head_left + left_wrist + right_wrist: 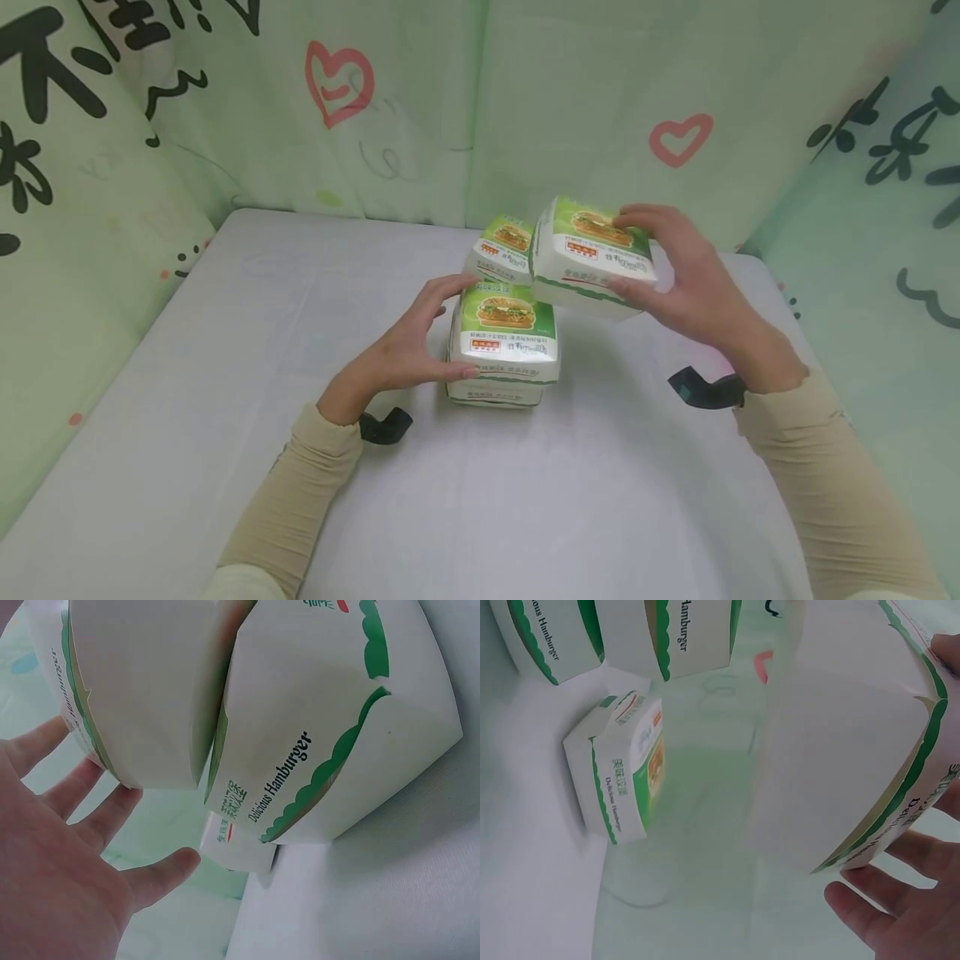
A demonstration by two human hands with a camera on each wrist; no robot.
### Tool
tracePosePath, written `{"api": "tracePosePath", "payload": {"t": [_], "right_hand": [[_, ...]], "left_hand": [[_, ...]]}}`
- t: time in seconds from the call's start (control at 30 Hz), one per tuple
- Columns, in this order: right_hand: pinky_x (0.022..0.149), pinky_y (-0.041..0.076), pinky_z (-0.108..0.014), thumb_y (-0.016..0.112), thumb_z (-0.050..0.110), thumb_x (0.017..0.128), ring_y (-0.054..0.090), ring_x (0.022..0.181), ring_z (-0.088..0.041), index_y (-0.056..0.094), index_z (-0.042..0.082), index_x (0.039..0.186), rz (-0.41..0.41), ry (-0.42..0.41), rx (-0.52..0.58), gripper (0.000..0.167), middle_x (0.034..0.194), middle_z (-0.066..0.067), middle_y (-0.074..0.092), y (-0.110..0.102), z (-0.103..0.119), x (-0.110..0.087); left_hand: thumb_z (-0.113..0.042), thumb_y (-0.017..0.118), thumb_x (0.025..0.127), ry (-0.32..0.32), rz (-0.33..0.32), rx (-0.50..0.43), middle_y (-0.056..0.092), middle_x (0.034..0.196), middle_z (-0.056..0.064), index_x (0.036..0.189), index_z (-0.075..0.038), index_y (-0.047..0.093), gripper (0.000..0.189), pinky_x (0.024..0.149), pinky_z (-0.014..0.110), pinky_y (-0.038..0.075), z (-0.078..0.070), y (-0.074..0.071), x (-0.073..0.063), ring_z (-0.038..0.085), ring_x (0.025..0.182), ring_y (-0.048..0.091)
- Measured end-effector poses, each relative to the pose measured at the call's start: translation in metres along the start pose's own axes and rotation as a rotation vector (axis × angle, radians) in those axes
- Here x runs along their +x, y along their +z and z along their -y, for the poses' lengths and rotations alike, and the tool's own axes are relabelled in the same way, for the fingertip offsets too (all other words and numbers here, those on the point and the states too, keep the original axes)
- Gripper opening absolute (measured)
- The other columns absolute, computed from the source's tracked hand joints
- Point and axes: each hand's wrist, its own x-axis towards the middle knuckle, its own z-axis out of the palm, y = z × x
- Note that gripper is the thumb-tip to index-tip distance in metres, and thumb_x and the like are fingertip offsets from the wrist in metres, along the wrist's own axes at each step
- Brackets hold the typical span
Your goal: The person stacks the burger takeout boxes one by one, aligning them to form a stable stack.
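Note:
Two white-and-green hamburger boxes stand stacked mid-table: an upper box (506, 325) over a lower box (495, 394). My left hand (408, 342) spans the left of the upper box, thumb at its front and fingers toward its back; in the left wrist view its fingers (112, 814) reach that box's bottom edge. My right hand (693, 283) grips another hamburger box (592, 250) by its right end, thumb in front, fingers over the top. The right wrist view shows this raised box's plain underside (847, 757). Behind the stack sits a smaller-looking hamburger box (619, 772), partly hidden in the head view.
A white-covered table (360, 500) carries the boxes. Pale green curtains (420, 108) with red hearts and black writing hang behind it and on both sides. A black wrist mount (386, 425) sits below the left hand, another wrist mount (705, 389) below the right.

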Motion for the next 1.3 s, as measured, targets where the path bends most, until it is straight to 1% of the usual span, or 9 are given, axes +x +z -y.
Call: {"api": "tracePosePath", "payload": {"t": [0.27, 0.5, 0.63, 0.73, 0.87, 1.13, 1.3], "right_hand": [[0.106, 0.039, -0.060, 0.080, 0.018, 0.081, 0.037, 0.138, -0.027, 0.050, 0.012, 0.141, 0.034, -0.053, 0.008, 0.068, 0.151, -0.007, 0.042, 0.001, 0.018, 0.003], [0.102, 0.042, -0.054, 0.081, 0.022, 0.080, 0.037, 0.138, -0.025, 0.051, 0.012, 0.139, 0.064, -0.078, -0.001, 0.067, 0.152, -0.005, 0.041, 0.005, 0.027, 0.004], [0.101, 0.044, -0.050, 0.082, 0.022, 0.078, 0.039, 0.138, -0.024, 0.052, 0.011, 0.138, 0.070, -0.121, -0.006, 0.068, 0.150, -0.006, 0.043, 0.008, 0.031, 0.006], [0.103, 0.042, -0.049, 0.082, 0.022, 0.077, 0.039, 0.138, -0.024, 0.053, 0.010, 0.137, 0.078, -0.156, 0.004, 0.068, 0.149, -0.007, 0.044, 0.010, 0.034, 0.008], [0.106, 0.040, -0.052, 0.082, 0.024, 0.077, 0.038, 0.139, -0.026, 0.053, 0.010, 0.136, 0.101, -0.183, 0.012, 0.067, 0.148, -0.010, 0.044, 0.014, 0.040, 0.010], [0.106, 0.042, -0.055, 0.082, 0.026, 0.078, 0.038, 0.139, -0.027, 0.052, 0.012, 0.137, 0.132, -0.198, -0.002, 0.067, 0.150, -0.007, 0.041, 0.019, 0.046, 0.008], [0.106, 0.042, -0.054, 0.082, 0.030, 0.079, 0.038, 0.139, -0.028, 0.052, 0.013, 0.137, 0.157, -0.192, -0.011, 0.067, 0.151, -0.008, 0.039, 0.023, 0.049, 0.008]], "left_hand": [[-0.030, 0.085, 0.075, -0.005, -0.004, -0.001, 0.026, 0.157, -0.005, 0.154, -0.027, 0.026, 0.099, 0.117, 0.055, 0.031, 0.000, 0.000, 0.000, 0.011, 0.145, 0.025], [-0.029, 0.086, 0.075, -0.021, -0.004, -0.002, 0.028, 0.156, -0.004, 0.154, -0.026, 0.026, 0.100, 0.117, 0.053, 0.031, -0.001, -0.001, 0.001, 0.012, 0.145, 0.028], [-0.029, 0.087, 0.074, -0.024, -0.009, 0.005, 0.030, 0.156, -0.003, 0.155, -0.024, 0.026, 0.101, 0.117, 0.053, 0.032, -0.001, -0.002, 0.001, 0.013, 0.145, 0.029], [-0.029, 0.088, 0.073, -0.023, -0.016, 0.011, 0.031, 0.156, -0.003, 0.155, -0.024, 0.026, 0.102, 0.116, 0.053, 0.033, -0.001, -0.003, 0.001, 0.014, 0.145, 0.031], [-0.028, 0.088, 0.073, -0.026, -0.018, 0.002, 0.031, 0.156, -0.004, 0.155, -0.024, 0.026, 0.103, 0.116, 0.054, 0.032, -0.001, -0.003, 0.000, 0.014, 0.145, 0.032], [-0.030, 0.089, 0.072, -0.025, -0.011, -0.018, 0.032, 0.155, -0.007, 0.155, -0.031, 0.025, 0.104, 0.117, 0.055, 0.030, -0.001, -0.003, 0.001, 0.012, 0.145, 0.031], [-0.029, 0.090, 0.071, -0.027, -0.013, -0.029, 0.034, 0.154, -0.007, 0.155, -0.031, 0.027, 0.104, 0.117, 0.054, 0.030, -0.002, -0.003, 0.001, 0.012, 0.144, 0.032]]}}
